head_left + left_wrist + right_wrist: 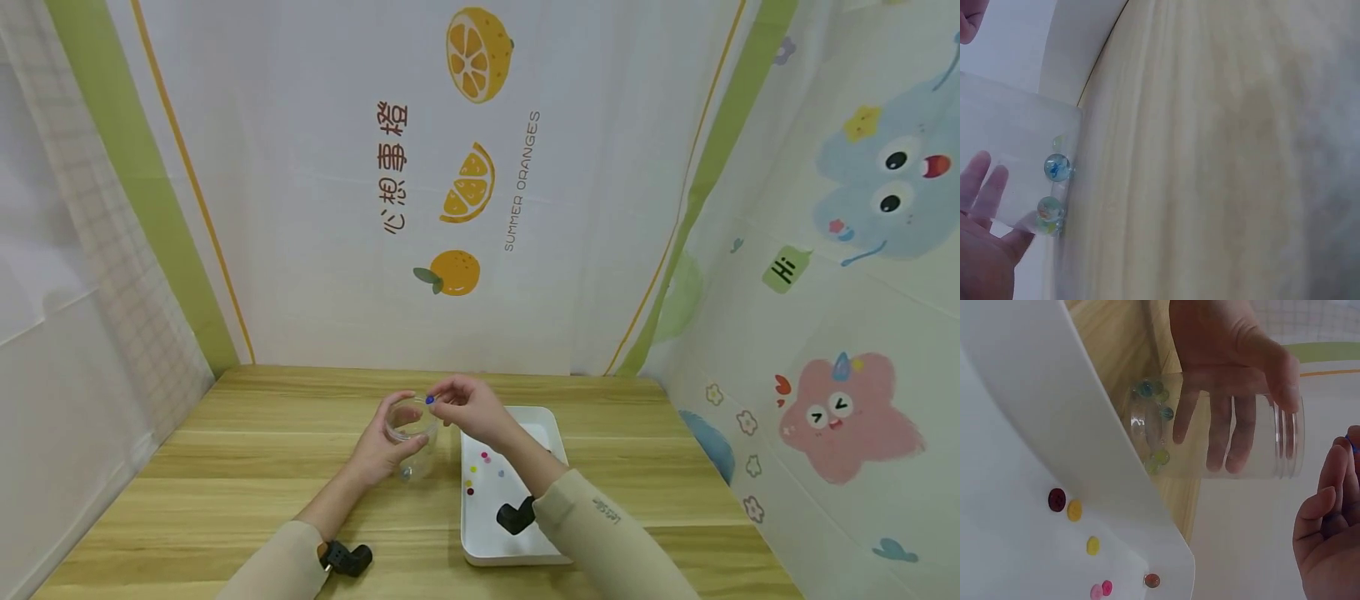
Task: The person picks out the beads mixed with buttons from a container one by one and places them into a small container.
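Observation:
My left hand [382, 446] grips a clear, open-topped jar [1260, 437] upright on the table, its fingers and thumb curled round the upper side. Several glass marbles [1057, 167] lie at the bottom of the jar. Right at the rim, my right hand [472, 408] pinches a small blue button [430, 400] between thumb and fingertips; only a sliver of it shows in the right wrist view. Beneath the right forearm stands a white tray [480, 546], holding several coloured buttons, among them a dark red button [1057, 500] and a yellow button [1093, 545].
A reddish marble [1152, 580] sits in a corner of the tray. The tray stands close to the right of the jar on a wooden table [300, 467]. A printed curtain [315, 275] hangs behind the table, with more cloth along both sides.

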### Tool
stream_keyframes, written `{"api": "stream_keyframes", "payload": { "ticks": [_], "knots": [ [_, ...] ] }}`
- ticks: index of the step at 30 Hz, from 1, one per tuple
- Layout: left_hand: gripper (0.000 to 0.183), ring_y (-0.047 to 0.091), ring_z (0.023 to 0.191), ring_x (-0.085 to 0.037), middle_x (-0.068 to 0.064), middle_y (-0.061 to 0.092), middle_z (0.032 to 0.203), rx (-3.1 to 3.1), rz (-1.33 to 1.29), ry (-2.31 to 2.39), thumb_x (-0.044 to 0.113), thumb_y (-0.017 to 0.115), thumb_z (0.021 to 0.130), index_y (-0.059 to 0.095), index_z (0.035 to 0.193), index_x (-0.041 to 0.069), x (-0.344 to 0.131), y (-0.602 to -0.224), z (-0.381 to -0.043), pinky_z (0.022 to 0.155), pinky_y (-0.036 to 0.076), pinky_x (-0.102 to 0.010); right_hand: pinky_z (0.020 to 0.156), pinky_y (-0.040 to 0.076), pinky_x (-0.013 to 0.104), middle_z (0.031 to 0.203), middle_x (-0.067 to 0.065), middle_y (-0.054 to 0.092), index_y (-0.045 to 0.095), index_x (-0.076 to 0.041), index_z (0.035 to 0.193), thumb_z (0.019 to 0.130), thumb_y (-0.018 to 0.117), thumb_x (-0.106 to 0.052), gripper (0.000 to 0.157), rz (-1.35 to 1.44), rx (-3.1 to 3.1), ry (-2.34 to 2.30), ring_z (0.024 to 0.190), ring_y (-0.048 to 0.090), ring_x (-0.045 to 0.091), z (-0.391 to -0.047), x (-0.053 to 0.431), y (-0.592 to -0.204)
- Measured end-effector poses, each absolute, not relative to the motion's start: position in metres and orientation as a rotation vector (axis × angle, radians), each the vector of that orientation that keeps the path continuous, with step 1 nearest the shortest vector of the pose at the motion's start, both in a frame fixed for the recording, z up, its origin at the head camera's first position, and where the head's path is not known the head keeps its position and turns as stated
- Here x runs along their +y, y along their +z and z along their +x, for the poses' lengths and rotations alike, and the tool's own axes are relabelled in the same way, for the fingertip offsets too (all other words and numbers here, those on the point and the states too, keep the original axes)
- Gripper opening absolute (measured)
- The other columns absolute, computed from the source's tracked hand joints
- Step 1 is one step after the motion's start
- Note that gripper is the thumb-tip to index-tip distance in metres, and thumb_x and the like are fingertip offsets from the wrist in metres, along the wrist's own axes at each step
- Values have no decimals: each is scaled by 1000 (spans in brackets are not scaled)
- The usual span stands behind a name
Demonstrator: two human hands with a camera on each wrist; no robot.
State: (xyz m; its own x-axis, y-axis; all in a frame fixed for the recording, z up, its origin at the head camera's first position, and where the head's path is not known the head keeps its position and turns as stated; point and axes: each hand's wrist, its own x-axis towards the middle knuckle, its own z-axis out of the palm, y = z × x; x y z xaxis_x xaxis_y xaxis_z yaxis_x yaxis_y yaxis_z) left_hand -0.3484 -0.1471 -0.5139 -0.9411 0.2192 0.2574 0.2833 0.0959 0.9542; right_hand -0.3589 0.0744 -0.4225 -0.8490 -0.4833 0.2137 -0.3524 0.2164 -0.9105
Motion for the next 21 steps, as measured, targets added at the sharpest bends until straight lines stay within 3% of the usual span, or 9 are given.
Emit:
{"api": "stream_keyframes", "payload": {
  "ticks": [2,4,11,16,21],
  "knots": [
    [78,52,149,-49,-33,55,156,-2311,-513,-2010,5,81,97,37,161,14,-148,-511,-348,111,55,-47,72,56,24,98,2,74,74,-3,122,102,73,-12,22,-819,2362,-1707,80,64,11,-358,73,-424],
    [77,51,151,-51,-31,56,157,-2328,-506,-2010,7,81,97,38,161,14,-148,-507,-347,109,57,-47,73,56,24,100,4,74,74,-2,122,102,73,-12,22,-818,2363,-1699,80,64,11,-358,72,-424],
    [77,47,153,-54,-27,54,159,-2415,-513,-1927,17,80,97,37,161,12,-150,-498,-346,109,56,-63,72,55,24,101,2,74,74,-5,123,103,74,-15,23,-793,2378,-1659,81,65,11,-358,69,-425],
    [74,41,155,-57,-27,46,164,-2432,-499,-1896,17,80,95,40,157,13,-149,-496,-345,102,61,-52,71,55,25,100,0,74,75,-7,123,102,74,-17,23,-800,2392,-1633,81,65,10,-358,67,-424],
    [73,47,151,-54,-26,50,160,-2437,-480,-1879,17,80,94,42,155,13,-148,-495,-344,97,62,-46,69,54,25,101,3,75,75,-6,122,102,75,-17,23,-805,2421,-1609,80,65,10,-359,65,-426]
  ]
}}
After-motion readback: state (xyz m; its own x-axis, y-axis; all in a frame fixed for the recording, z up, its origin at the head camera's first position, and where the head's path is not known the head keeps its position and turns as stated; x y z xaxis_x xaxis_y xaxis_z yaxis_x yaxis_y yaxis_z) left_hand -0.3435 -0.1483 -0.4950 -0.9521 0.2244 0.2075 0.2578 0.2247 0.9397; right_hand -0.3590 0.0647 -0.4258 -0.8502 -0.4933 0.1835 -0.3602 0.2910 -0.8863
